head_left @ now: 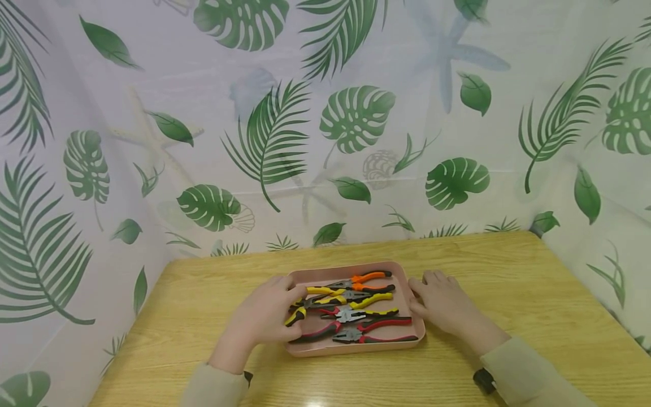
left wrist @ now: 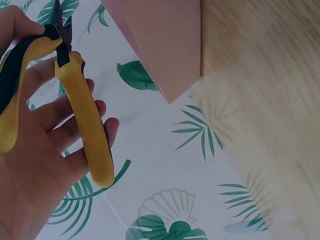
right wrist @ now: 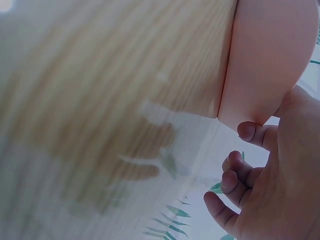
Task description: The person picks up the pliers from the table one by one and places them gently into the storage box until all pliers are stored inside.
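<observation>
On the wooden table (head_left: 508, 294) stands a pink tray (head_left: 402, 271), and the person puts one hand at each side of it. The left hand (head_left: 267, 316) is at the 9 o'clock side of the tray, lying over its left part. In the left wrist view its fingers (left wrist: 75, 120) are curled around the yellow-and-black pliers (left wrist: 82, 125): one yellow handle lies across the fingers, the other handle sits against the thumb side, and the dark metal head points to 12 o'clock. In the head view these pliers (head_left: 296, 315) are at the left end of the tray, low over it; I cannot tell if they touch the other tools.

In the tray, more pliers lie in a row with the handles pointing to 3 o'clock: orange-handled pliers (head_left: 368, 277) at 12 o'clock, yellow-handled pliers (head_left: 368, 299) in the middle, and red-handled pliers (head_left: 386, 323) at 6 o'clock.

The right hand (head_left: 442, 305) is at the 3 o'clock side, against the outer wall of the tray. Its fingers (right wrist: 235, 180) are loosely bent and hold no tool; the thumb (right wrist: 255, 132) touches the pink wall.

Behind the table hangs a curtain with green leaves (head_left: 356, 118).
</observation>
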A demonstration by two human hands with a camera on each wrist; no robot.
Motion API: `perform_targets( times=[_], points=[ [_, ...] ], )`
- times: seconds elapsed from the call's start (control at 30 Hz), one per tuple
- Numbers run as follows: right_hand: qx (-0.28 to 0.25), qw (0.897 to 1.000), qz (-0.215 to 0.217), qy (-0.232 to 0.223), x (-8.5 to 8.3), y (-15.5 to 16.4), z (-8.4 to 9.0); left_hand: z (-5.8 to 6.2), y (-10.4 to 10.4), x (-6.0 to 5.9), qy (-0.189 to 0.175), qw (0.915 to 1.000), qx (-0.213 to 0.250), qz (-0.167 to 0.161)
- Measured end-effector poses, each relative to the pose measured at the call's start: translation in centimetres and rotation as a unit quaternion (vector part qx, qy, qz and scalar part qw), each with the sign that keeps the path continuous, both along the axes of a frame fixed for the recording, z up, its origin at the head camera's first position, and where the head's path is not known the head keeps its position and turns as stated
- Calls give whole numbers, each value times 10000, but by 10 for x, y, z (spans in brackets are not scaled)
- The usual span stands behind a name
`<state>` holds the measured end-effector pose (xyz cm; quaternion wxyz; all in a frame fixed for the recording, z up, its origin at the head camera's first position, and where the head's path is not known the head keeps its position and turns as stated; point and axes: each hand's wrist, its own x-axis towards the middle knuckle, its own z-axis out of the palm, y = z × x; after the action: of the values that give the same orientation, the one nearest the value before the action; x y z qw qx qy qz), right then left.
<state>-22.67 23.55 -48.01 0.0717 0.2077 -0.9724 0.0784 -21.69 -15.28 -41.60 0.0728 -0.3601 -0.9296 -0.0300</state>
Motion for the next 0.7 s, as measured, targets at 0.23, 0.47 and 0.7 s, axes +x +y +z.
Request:
perform_targets(
  times=[0.23,0.47,0.7],
  points=[
    [-10,10000,24,8,1,-1,1,-3,9,-4,-53,10000,-54,-13],
    [37,10000,35,-34,3,-1,3,-8,17,-10,-131,9998,40,-110],
    [10,10000,27,15,0,0,2,-7,27,-17,-200,9997,62,-156]
  ],
)
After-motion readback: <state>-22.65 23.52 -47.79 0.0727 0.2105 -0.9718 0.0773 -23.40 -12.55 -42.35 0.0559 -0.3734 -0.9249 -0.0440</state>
